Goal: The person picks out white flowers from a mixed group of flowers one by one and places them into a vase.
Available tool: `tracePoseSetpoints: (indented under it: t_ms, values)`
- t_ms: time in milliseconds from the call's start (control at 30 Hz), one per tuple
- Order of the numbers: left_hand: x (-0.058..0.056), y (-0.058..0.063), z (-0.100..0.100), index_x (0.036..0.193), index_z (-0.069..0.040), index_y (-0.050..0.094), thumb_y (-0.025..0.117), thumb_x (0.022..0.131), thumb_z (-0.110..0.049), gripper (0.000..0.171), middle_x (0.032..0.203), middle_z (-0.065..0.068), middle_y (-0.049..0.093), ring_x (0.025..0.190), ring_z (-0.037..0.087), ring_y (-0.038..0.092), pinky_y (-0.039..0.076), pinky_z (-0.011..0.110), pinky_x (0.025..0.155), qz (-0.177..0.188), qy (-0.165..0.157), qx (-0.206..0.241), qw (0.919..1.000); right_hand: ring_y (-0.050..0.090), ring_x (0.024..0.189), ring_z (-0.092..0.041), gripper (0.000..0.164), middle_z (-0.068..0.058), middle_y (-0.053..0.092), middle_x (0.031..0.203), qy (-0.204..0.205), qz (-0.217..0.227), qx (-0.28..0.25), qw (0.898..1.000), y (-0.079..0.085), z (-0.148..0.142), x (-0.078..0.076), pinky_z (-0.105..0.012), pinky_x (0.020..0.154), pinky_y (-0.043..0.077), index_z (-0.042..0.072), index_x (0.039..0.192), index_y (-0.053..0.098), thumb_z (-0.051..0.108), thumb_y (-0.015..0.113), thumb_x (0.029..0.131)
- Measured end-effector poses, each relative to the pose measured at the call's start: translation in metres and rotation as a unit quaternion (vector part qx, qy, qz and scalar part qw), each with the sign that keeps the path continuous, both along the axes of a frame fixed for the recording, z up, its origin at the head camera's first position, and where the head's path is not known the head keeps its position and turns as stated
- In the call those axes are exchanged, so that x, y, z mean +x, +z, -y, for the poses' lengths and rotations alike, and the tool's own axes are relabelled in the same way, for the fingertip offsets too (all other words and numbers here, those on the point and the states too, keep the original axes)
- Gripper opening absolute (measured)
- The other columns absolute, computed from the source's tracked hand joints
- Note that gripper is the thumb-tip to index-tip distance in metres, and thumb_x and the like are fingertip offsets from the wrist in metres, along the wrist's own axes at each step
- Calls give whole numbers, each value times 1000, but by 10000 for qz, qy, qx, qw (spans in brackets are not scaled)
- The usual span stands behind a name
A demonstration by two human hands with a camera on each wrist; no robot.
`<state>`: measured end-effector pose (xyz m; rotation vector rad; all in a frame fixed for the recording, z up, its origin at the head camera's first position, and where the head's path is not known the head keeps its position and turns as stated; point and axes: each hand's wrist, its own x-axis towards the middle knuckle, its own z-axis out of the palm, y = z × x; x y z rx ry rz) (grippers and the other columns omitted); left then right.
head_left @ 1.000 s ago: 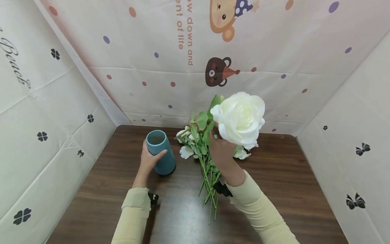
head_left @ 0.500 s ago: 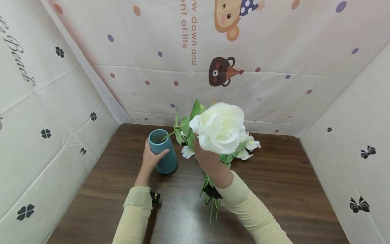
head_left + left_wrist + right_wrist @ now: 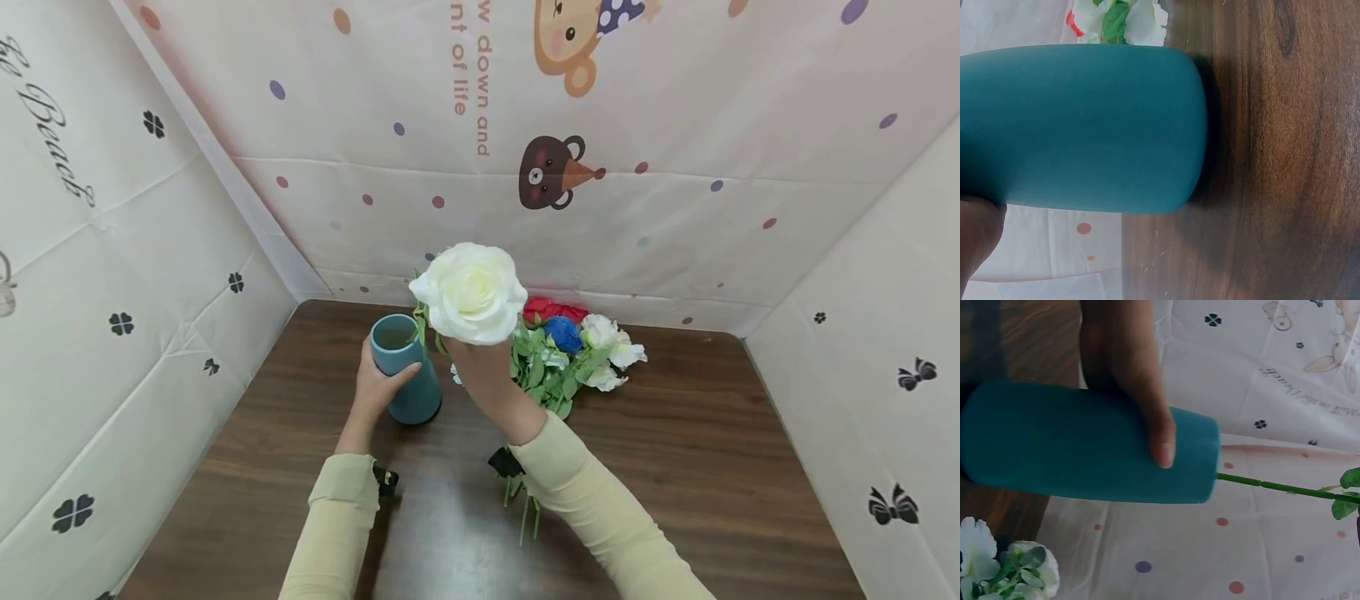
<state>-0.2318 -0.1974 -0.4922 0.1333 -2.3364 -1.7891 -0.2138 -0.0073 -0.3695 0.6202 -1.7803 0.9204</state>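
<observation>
My left hand [image 3: 377, 385] grips the teal vase [image 3: 416, 398], which stands upright on the table. Its thumb lies across the side of the vase below the rim, as the right wrist view also shows. Beside the vase mouth, my right hand [image 3: 483, 375] holds a white rose [image 3: 474, 292] by its stem, the big bloom hiding most of the fingers. The rose's green stem [image 3: 1272, 485] runs into the vase mouth in the right wrist view, with leaves [image 3: 1349, 494] farther up it. In the left wrist view the vase wall [image 3: 1097, 131] fills much of the frame.
On the dark wooden table [image 3: 675, 467], right of the vase, lies a pile of flowers: a red bloom [image 3: 553, 312], a blue rose [image 3: 563, 333] and several white blooms [image 3: 622, 352]. Their stems [image 3: 525, 508] point toward the front. Printed cloth walls [image 3: 450, 200] enclose the table.
My right hand has lifted the white rose away from the flower pile and moved left to the vase mouth, uncovering the red and blue blooms. The left hand stays on the vase.
</observation>
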Motion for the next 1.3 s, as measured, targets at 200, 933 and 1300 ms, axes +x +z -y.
tracePoseSetpoints:
  t_ms: [200,933,1300]
  values:
    - [0,1,-1,160,-6,23,80,83,-18,97,154,23,42,140,40,43,33,65,119,5,-41,-13,10000,66,65,-28,14,-18,69,78,1271,1099,-646,9837,-8,6,-6,-38,59,56,-6,101,65,-4,68,88]
    - [2,0,1,160,-5,21,80,82,-17,99,154,24,41,140,42,43,35,65,118,-14,-13,-30,10000,66,63,-26,6,-16,68,71,1235,1848,-488,9738,-23,24,-13,-33,59,54,-3,97,67,2,64,95]
    - [2,3,-2,161,-3,17,76,82,-14,99,156,26,38,138,41,42,36,62,115,-230,-122,46,9997,56,57,-20,9,-13,62,65,1061,2328,108,9667,-35,31,-10,-19,54,39,1,90,65,8,69,94]
